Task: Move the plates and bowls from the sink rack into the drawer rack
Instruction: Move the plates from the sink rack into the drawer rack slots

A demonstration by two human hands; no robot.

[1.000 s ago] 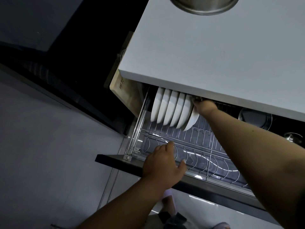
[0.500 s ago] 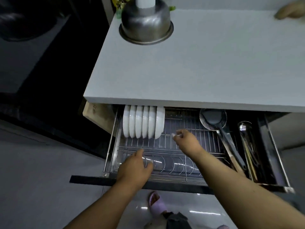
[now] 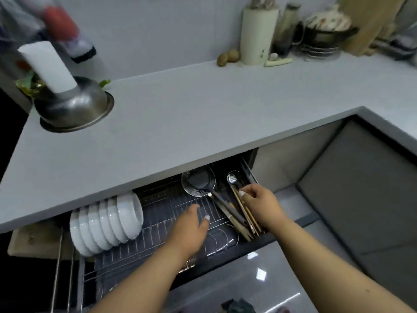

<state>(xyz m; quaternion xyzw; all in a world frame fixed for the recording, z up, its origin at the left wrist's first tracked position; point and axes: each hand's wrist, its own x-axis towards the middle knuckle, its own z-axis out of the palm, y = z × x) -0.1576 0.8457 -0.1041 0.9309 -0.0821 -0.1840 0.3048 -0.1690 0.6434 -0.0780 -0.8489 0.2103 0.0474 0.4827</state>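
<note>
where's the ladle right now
In the head view the ladle lies in the open drawer's right part, under the counter edge, left of the spoon and just beyond the right hand.

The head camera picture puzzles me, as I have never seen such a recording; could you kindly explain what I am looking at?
There is no machine here: a person wears a camera on the head, looking down at their own bare hands. Below the grey countertop a drawer rack is pulled out. White bowls stand on edge in a row at its left end; ladles and chopsticks lie at its right end. The left hand is over the wires, fingers relaxed, holding nothing. The right hand is over the utensils, fingers loosely curled; I see nothing held. A steel bowl sits upturned on the counter.
</note>
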